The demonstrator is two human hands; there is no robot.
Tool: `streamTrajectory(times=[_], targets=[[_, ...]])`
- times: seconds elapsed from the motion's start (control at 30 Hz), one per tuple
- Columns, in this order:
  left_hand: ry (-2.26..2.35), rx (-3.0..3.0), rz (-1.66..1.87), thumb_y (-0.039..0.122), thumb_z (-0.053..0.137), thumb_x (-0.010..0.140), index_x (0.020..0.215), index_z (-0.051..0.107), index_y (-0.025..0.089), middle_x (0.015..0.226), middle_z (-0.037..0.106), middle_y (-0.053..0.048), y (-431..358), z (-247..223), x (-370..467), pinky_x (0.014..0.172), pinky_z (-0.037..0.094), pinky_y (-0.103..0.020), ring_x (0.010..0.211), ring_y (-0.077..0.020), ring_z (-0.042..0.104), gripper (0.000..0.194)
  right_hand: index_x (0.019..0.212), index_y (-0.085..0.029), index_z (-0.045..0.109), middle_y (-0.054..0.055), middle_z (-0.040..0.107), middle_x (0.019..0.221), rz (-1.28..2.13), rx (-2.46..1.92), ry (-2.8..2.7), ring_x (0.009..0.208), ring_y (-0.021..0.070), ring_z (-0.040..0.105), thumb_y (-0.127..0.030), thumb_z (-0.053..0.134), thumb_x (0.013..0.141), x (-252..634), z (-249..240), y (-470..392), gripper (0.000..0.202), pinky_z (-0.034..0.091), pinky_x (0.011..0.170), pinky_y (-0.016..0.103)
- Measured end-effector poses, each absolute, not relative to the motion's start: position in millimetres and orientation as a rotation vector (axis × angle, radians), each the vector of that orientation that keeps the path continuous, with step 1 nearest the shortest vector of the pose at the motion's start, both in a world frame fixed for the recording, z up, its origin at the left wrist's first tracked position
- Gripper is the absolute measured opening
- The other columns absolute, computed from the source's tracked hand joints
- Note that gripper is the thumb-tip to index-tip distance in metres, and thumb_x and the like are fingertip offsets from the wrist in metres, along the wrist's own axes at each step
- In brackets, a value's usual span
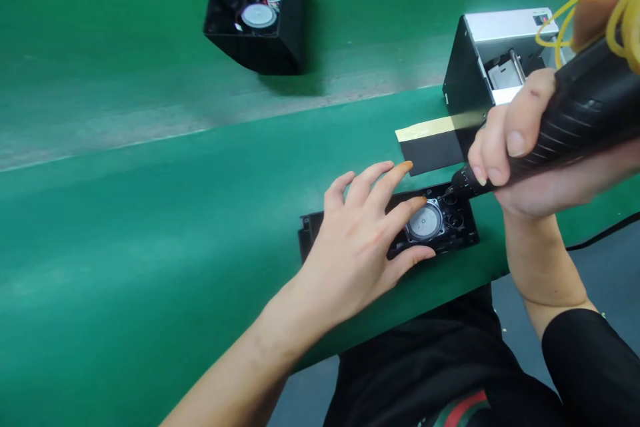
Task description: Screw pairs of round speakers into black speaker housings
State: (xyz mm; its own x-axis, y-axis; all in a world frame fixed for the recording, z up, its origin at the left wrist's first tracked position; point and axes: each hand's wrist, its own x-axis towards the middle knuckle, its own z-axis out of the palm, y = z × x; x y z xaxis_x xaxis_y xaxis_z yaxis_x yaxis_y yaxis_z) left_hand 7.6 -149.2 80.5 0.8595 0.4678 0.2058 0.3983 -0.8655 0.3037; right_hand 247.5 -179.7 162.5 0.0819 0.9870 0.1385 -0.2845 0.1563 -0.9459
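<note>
A black plastic speaker panel (463, 230) lies flat near the front edge of the green mat. Set into it is a round grey speaker driver (425, 221) in a square frame. My left hand (363, 230) spreads over the panel, fingers apart, with fingertips at the driver's frame; it hides the panel's middle. My right hand (525, 140) is wrapped around a black electric screwdriver (575, 113), held at a slant. Its tip comes down at the upper right corner of the driver's frame. Whether a screw sits under the tip is too small to tell.
A black speaker box (283, 53) with two round grey drivers inside stands at the back. Right of centre is a silver-and-black machine (470, 67), with a black sheet edged in pale yellow (433, 147) before it. A yellow coiled cord (565, 20) hangs by the screwdriver.
</note>
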Motion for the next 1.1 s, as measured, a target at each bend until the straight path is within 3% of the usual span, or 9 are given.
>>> streamTrajectory(times=[0.07,0.13,0.27,0.37,0.47,0.67,0.77,0.9,1.1], targets=[[0.633,2.772,0.396,0.056,0.07,0.104,0.134,0.074,0.022,0.169,0.054,-0.024,-151.7,77.2,4.9,0.12,0.042,-0.074,0.155,-0.0488,0.051,0.046,0.057,-0.021,0.058,-0.009,0.056,0.054,1.117,-0.861,-1.058,0.042,0.0092,0.058,-0.088,0.076,0.077,243.2,155.9,-174.8,0.071,0.05,0.045,0.02],[0.585,2.777,0.409,0.06,0.071,0.102,0.137,0.073,0.022,0.169,0.052,-0.025,-153.4,73.3,2.5,0.119,0.042,-0.077,0.154,-0.0512,0.05,0.051,0.058,-0.023,0.06,-0.007,0.055,0.052,1.057,-0.828,-1.082,0.041,0.0109,0.056,-0.082,0.086,0.073,237.7,147.9,-171.2,0.067,0.049,0.043,0.022],[0.514,2.804,0.366,0.066,0.081,0.092,0.142,0.072,0.021,0.171,0.047,-0.031,-154.2,65.8,-0.7,0.115,0.044,-0.079,0.153,-0.0574,0.048,0.068,0.06,-0.025,0.057,-0.002,0.052,0.053,0.993,-0.867,-1.11,0.044,0.0129,0.051,-0.09,0.07,0.084,228.9,131.4,-167.7,0.07,0.046,0.041,0.027],[0.527,2.795,0.307,0.053,0.085,0.092,0.145,0.071,0.023,0.174,0.045,-0.028,-153.7,63.2,-1.4,0.114,0.046,-0.076,0.151,-0.0559,0.049,0.063,0.066,-0.024,0.058,-0.002,0.056,0.061,0.999,-0.894,-1.12,0.049,0.0122,0.054,-0.088,0.065,0.09,226.6,120.4,-166.4,0.069,0.048,0.043,0.027],[0.554,2.771,0.274,0.044,0.082,0.094,0.147,0.07,0.028,0.175,0.047,-0.023,-153.0,63.9,-1.3,0.111,0.049,-0.072,0.148,-0.052,0.054,0.057,0.068,-0.023,0.058,-0.001,0.057,0.065,1.02,-0.881,-1.12,0.05,0.0125,0.055,-0.093,0.063,0.089,225.3,113.0,-165.2,0.073,0.047,0.044,0.029],[0.534,2.817,0.263,0.048,0.075,0.099,0.145,0.07,0.026,0.171,0.05,-0.025,-151.1,65.4,-1.3,0.104,0.052,-0.068,0.144,-0.0508,0.057,0.052,0.069,-0.024,0.054,-0.001,0.059,0.068,0.963,-0.926,-1.055,0.048,0.0107,0.052,-0.091,0.06,0.092,219.5,110.9,-163.7,0.072,0.046,0.042,0.029],[0.529,2.796,0.257,0.048,0.075,0.099,0.146,0.07,0.025,0.172,0.049,-0.025,-150.7,65.0,-1.5,0.105,0.051,-0.07,0.144,-0.0522,0.057,0.053,0.071,-0.024,0.05,-0.004,0.057,0.066,0.96,-0.91,-1.073,0.049,0.0084,0.052,-0.087,0.058,0.095,219.3,111.0,-163.5,0.068,0.051,0.042,0.023],[0.529,2.785,0.276,0.047,0.076,0.098,0.146,0.071,0.024,0.172,0.048,-0.025,-151.2,64.2,-1.2,0.105,0.05,-0.072,0.143,-0.0537,0.057,0.053,0.07,-0.023,0.045,-0.005,0.054,0.065,0.975,-0.911,-1.095,0.05,0.0078,0.053,-0.097,0.055,0.089,223.8,108.3,-161.4,0.077,0.052,0.043,0.02],[0.513,2.828,0.297,0.047,0.075,0.099,0.143,0.071,0.023,0.168,0.052,-0.028,-151.7,62.5,-0.3,0.102,0.052,-0.07,0.141,-0.0518,0.058,0.05,0.068,-0.024,0.057,0.0,0.061,0.068,0.976,-0.923,-1.102,0.046,0.0134,0.054,-0.103,0.059,0.081,229.2,101.7,-155.8,0.08,0.047,0.042,0.034]])
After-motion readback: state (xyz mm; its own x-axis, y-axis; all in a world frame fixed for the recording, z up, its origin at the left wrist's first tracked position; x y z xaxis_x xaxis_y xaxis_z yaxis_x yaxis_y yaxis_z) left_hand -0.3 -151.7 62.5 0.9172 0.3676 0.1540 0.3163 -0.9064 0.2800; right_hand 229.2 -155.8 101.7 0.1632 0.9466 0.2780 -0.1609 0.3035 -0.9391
